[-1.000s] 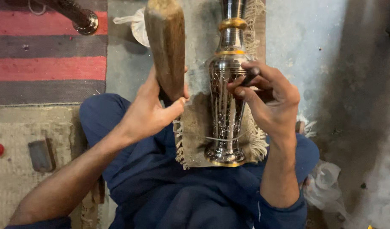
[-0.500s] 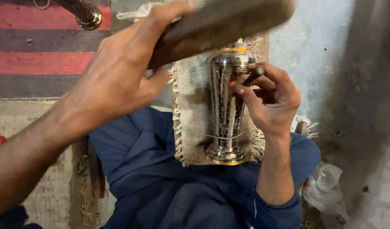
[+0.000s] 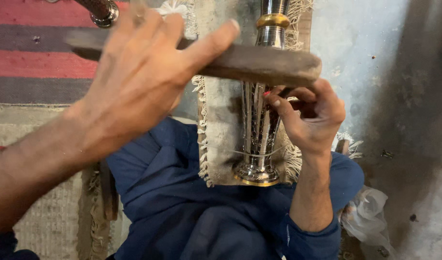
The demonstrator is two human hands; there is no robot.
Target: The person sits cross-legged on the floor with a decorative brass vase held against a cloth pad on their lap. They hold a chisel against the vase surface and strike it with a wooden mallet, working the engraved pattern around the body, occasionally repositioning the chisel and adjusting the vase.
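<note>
Across your lap lies a fringed cloth (image 3: pixel 221 135), and on it rests the metal vase (image 3: pixel 258 130), its gold-rimmed foot toward you and its gold-banded neck pointing away. Your left hand (image 3: pixel 144 77) is clamped around a wooden mallet (image 3: pixel 259 65), held level above the vase's body and not touching it, as far as you can tell. Your right hand (image 3: pixel 310 115) is pinched shut on a small dark tool, mostly hidden by your fingers, with its tip set against the upper part of the vase's side. Cut lines already run lengthwise down the lower and middle body, bright against the silver surface, so you judge that a good part of the pattern is done. How much of the far side is worked you cannot tell, since it faces away. The band near the neck looks smooth and plain. Beyond the cloth you see a striped rug (image 3: pixel 33 53) and a bare grey floor (image 3: pixel 375 58).
</note>
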